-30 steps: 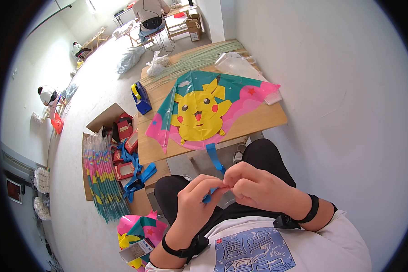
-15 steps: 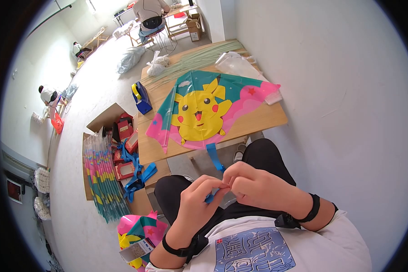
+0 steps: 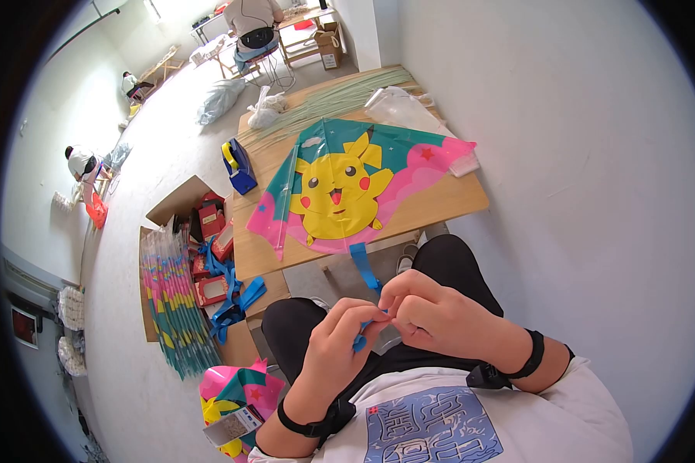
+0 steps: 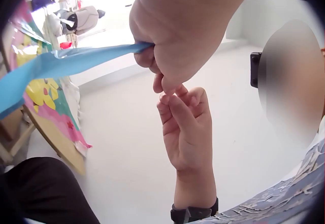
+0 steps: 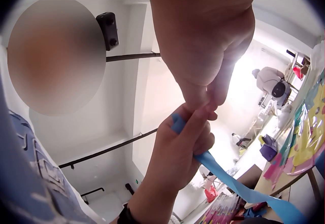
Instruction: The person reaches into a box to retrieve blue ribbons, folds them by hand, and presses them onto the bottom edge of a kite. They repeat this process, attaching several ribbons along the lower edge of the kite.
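Above the lap, the left hand (image 3: 340, 343) curls round a blue strip (image 3: 363, 266), which runs from the fist up to the kite's lower edge. The strip (image 4: 61, 61) stretches away to the left in the left wrist view. Fingertips of the right hand (image 3: 440, 318) meet those of the left; its thumb and finger are pinched together, and what lies between them is too small to tell. In the right wrist view a blue end (image 5: 177, 123) pokes out over the left hand (image 5: 175, 150). The kite (image 3: 340, 193), teal and pink with a yellow figure, lies flat on the table.
A blue tape dispenser (image 3: 239, 166) stands at the left edge of the table (image 3: 440, 204). Thin green sticks (image 3: 340, 96) and plastic bags lie at the back. Left of the table are a carton with red boxes (image 3: 211, 290) and packed kites (image 3: 174, 297). Several people sit farther off.
The left hand has shifted slightly, and the bit of blue strip showing at its palm has changed shape. Both hands stay together at the fingertips; the kite lies as before.
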A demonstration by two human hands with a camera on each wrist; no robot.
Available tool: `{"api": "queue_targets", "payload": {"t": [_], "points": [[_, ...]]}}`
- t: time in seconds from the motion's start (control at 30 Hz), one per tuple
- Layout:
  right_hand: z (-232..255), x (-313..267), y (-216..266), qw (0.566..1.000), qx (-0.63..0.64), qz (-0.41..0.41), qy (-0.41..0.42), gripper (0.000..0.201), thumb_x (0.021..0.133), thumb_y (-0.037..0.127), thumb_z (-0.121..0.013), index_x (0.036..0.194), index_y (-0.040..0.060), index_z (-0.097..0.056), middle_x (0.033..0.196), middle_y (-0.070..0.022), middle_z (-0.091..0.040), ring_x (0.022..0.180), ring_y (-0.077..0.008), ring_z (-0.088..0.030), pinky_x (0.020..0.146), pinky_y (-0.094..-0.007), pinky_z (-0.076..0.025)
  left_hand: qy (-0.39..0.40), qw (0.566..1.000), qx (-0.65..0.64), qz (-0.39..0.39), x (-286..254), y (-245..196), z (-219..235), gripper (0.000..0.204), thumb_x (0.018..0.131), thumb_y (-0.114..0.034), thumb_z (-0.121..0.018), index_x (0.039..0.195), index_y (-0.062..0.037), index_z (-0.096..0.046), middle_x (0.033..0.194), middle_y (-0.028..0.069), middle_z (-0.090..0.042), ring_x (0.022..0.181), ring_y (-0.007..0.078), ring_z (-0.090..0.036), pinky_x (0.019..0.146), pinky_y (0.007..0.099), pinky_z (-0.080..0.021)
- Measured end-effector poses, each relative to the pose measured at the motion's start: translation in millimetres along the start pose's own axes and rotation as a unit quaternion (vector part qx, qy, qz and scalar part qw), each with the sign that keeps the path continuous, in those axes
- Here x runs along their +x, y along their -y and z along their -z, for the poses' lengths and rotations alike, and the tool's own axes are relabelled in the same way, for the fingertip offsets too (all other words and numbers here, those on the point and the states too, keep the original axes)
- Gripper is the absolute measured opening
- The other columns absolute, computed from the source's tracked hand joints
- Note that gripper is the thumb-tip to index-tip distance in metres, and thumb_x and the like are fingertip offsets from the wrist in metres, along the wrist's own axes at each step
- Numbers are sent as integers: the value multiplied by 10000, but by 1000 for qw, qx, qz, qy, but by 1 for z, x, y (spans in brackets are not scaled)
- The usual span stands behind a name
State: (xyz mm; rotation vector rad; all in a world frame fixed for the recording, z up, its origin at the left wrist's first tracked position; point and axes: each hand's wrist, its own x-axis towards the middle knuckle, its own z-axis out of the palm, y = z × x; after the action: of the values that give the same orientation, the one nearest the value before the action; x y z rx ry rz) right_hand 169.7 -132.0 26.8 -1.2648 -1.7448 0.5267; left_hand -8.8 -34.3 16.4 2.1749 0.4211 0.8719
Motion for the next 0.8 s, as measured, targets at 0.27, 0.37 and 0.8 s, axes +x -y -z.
{"api": "queue_targets", "payload": {"t": [0.27, 0.37, 0.8], "points": [[-5, 2, -5, 994, -92, 43, -32, 272, 772, -47, -670, 886, 23, -433, 1045, -101, -510, 717, -249, -609, 578, -314, -550, 9, 998, 67, -2, -3, 1, -5, 256, 795, 88, -707, 1011, -23, -629, 952, 117, -640, 732, 256, -653, 625, 309, -524], [-6, 3, -5, 994, -96, 33, -45, 265, 776, -52, -666, 897, 20, -442, 1044, -106, -514, 735, -258, -622, 587, -314, -556, 11, 996, 86, 11, -3, 1, -8, 245, 804, 71, -702, 1013, -20, -612, 956, 135, -629, 762, 316, -658, 649, 342, -537], [-10, 2, -6, 995, -79, -8, -53, 237, 804, -35, -651, 909, 17, -444, 1046, -108, -530, 705, -284, -626, 571, -321, -552, 33, 994, 78, 68, -2, 1, -13, 225, 834, 71, -650, 1002, -9, -523, 972, 162, -568, 811, 366, -612, 676, 399, -525]]}}
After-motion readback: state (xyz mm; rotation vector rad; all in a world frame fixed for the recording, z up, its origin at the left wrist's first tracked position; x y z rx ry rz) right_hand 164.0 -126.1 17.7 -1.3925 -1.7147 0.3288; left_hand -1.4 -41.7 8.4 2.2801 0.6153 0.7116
